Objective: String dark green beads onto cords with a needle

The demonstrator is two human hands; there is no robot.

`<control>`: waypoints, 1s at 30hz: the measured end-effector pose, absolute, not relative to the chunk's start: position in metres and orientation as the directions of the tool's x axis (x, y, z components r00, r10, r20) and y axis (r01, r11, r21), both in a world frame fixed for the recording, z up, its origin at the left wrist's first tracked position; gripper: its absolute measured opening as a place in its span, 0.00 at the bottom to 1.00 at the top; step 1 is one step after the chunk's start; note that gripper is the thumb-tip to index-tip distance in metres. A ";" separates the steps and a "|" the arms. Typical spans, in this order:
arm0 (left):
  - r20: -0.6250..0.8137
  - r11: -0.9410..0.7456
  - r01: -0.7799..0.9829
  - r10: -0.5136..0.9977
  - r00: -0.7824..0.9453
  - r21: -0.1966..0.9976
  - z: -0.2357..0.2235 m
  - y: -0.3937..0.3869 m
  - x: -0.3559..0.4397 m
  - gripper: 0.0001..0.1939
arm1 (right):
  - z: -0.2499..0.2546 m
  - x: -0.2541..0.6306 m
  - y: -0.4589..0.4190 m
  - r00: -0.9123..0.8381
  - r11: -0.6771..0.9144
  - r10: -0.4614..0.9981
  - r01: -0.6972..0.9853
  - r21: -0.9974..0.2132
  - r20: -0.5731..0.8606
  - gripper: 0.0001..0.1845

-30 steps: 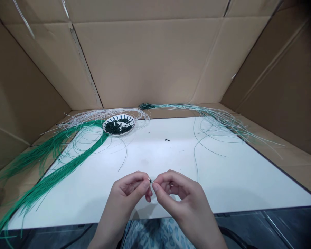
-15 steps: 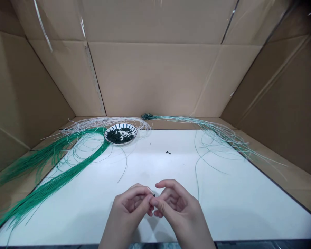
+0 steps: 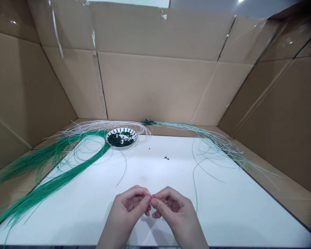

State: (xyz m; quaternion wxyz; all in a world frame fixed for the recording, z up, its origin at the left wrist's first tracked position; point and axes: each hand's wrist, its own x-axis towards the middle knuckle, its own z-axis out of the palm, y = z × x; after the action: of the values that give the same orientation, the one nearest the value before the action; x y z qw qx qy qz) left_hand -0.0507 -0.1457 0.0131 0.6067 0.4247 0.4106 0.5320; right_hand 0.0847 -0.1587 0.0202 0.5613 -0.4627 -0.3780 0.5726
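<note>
1. A white board [image 3: 158,173] is backed by cardboard [image 3: 155,90] at 12 o'clock.
2. At 6 o'clock, a pale strand [image 3: 149,194] is pinched between the left hand [image 3: 129,204] and the right hand [image 3: 175,207].
3. The right forefinger, raised moments ago, has been lowered to its thumb; steadier two-sided control is suggested.
4. Dark beads [image 3: 115,140] are held by a plate [image 3: 134,135], 11 o'clock.

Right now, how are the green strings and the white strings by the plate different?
The green strings are packed thick; the white strings look looser. The green strings reach toward the near left; the white strings lie along the back. Both are long and thin.
</note>
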 end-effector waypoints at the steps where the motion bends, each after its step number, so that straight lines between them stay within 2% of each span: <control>1: -0.040 0.068 -0.302 0.994 0.098 0.951 0.013 -0.146 -0.050 0.11 | 0.020 0.085 -0.158 0.049 -0.090 0.993 -0.296 -0.951 -0.110 0.18; 8: -0.033 0.043 -0.244 0.998 0.045 0.969 0.017 -0.146 -0.051 0.14 | 0.016 0.087 -0.157 0.018 -0.057 0.998 -0.270 -0.961 -0.064 0.19; 17: -0.095 0.098 -0.235 0.995 0.025 0.967 0.018 -0.148 -0.051 0.12 | 0.016 0.088 -0.157 0.013 -0.036 0.999 -0.226 -0.974 -0.040 0.18; 27: -0.012 0.025 -0.220 0.998 0.061 0.975 0.022 -0.148 -0.051 0.13 | 0.017 0.090 -0.162 -0.022 -0.038 0.999 -0.204 -0.978 -0.034 0.16; 30: -0.010 0.022 -0.188 0.998 0.064 0.982 0.022 -0.146 -0.055 0.12 | 0.015 0.094 -0.164 -0.011 -0.040 0.999 -0.144 -0.989 -0.039 0.15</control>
State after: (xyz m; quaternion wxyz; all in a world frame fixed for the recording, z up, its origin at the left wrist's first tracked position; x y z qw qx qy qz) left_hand -0.0548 -0.1465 0.0219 0.5646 0.4617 0.4386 0.5250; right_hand 0.0938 -0.1636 0.0153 0.5227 -0.4702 -0.4545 0.5469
